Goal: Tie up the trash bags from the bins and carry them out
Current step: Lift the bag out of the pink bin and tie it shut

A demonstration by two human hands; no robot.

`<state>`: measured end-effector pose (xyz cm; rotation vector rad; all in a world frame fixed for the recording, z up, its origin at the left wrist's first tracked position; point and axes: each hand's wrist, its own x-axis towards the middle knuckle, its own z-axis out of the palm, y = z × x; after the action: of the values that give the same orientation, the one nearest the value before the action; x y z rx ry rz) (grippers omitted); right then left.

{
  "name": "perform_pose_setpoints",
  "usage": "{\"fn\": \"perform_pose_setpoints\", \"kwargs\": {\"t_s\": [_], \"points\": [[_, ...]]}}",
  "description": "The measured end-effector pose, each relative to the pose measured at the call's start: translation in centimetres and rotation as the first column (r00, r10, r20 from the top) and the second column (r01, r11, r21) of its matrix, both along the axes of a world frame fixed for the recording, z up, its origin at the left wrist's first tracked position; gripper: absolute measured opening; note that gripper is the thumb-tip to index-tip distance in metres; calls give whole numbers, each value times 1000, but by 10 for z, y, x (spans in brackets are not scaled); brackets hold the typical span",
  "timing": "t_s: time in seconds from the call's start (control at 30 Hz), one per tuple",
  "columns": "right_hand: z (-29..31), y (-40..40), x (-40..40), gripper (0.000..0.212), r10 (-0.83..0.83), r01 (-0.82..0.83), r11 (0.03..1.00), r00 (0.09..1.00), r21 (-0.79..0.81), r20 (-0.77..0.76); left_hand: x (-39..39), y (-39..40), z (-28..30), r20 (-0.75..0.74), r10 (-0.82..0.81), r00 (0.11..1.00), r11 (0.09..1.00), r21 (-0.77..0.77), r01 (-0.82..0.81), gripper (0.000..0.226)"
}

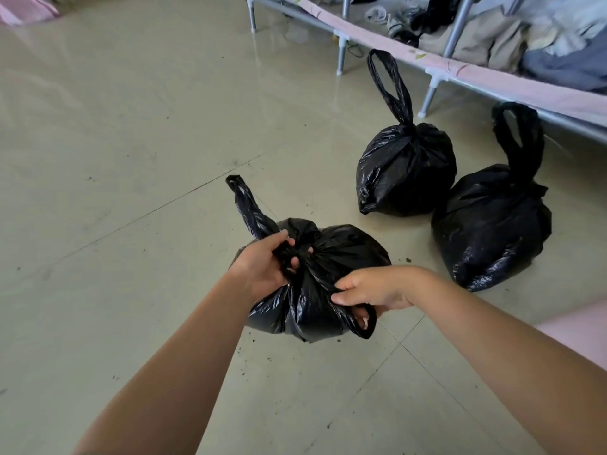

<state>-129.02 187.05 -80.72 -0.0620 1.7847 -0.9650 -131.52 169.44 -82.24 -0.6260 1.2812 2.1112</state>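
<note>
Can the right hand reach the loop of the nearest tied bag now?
Probably not yet: the right hand is shut on a handle of the front bag. The loop stands free, with bare floor between.

Lived-in room of a home, most likely a bedroom or dorm-type sleeping space. Glossy pale greenish tiled floor (pixel 131 159), scattered with dark crumbs; low grey metal tube frame on white plastic feet (pixel 341 57), edged with pink floral cloth (pixel 437 65). Rumpled khaki, grey and blue clothes and bedding (pixel 512 41) are heaped behind that frame.
</note>
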Motion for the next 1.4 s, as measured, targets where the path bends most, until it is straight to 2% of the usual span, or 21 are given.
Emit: {"fn": "perform_pose_setpoints", "kwargs": {"t_s": [0.1, 0.2, 0.27, 0.3, 0.33, 0.4, 0.43, 0.5, 0.6, 0.67, 0.73, 0.77, 0.83, 0.9, 0.97, 1.03, 1.17, 1.2, 1.27, 1.33, 1.4], "points": [[-4, 2, -3, 39, 265, -196, 939, 936, 282, -233, 3, -4, -11, -118, -126, 985, 987, -119, 111, 45], [3, 7, -11, 36, 492, -358, 824, 835, 439, -244, 4, -5, -13, -194, -224, 955, 959, -219, 180, 66], [13, 14, -19, 23, 407, -298, 865, 887, 405, -218, 4, -7, -12, -240, -309, 920, 927, -291, 235, 69], [17, 17, -23, 17, 331, -215, 903, 901, 373, -282, 5, -7, -12, -252, -364, 897, 903, -333, 273, 70], [19, 21, -27, 17, 255, -112, 933, 875, 341, -412, 6, -6, -12, -258, -419, 871, 875, -371, 311, 70], [14, 23, -33, 29, 100, 95, 965, 728, 245, -678, 7, -4, -13, -261, -517, 815, 815, -442, 375, 71], [11, 21, -31, 38, 46, 134, 974, 673, 182, -738, 8, -3, -13, -263, -559, 786, 784, -476, 398, 71], [-1, 14, -24, 53, 46, 85, 987, 664, 137, -747, 8, 0, -13, -267, -642, 719, 721, -530, 447, 71], [-16, 9, -16, 63, 106, -15, 988, 797, 155, -595, 8, 2, -10, -220, -749, 625, 592, -647, 481, 64], [-23, 10, -13, 56, 177, -88, 976, 853, 200, -490, 9, 3, -7, -197, -798, 570, 495, -754, 432, 49], [-29, 9, -9, 42, 195, -96, 969, 864, 229, -464, 12, 6, -5, -223, -814, 536, 427, -856, 293, 25], [-31, 7, -7, 35, 164, -60, 973, 861, 224, -481, 14, 8, -6, -257, -803, 537, 411, -892, 188, 25], [-34, 1, -6, 30, 102, 22, 976, 834, 219, -542, 19, 11, -12, -378, -727, 573, 452, -892, -15, 32], [-36, -6, -6, 31, 86, 53, 975, 806, 217, -585, 18, 13, -16, -483, -628, 610, 471, -860, -196, 21], [-36, -14, -5, 32, 90, 40, 978, 806, 206, -585, 12, 13, -24, -535, -540, 650, 418, -841, -345, 9], [-36, -22, -3, 25, 121, 11, 975, 808, 220, -576, 8, 11, -30, -516, -488, 704, 354, -855, -380, 21], [-36, -24, 1, 24, 200, -19, 956, 774, 293, -601, 5, 12, -34, -326, -498, 803, 303, -934, -192, 20], [-37, -22, 1, 26, 201, -13, 954, 767, 300, -609, 3, 13, -31, -281, -498, 820, 335, -935, -117, 18], [-39, -15, 1, 26, 200, -2, 952, 762, 307, -616, -2, 12, -23, -242, -417, 876, 569, -821, 44, 25], [-40, -8, 0, 25, 213, 5, 943, 759, 333, -615, -2, 6, -17, -182, -310, 933, 812, -561, 160, 34], [-41, -4, 1, 25, 245, 0, 926, 763, 379, -598, 0, 0, -16, -109, -227, 968, 929, -324, 181, 34]]}}
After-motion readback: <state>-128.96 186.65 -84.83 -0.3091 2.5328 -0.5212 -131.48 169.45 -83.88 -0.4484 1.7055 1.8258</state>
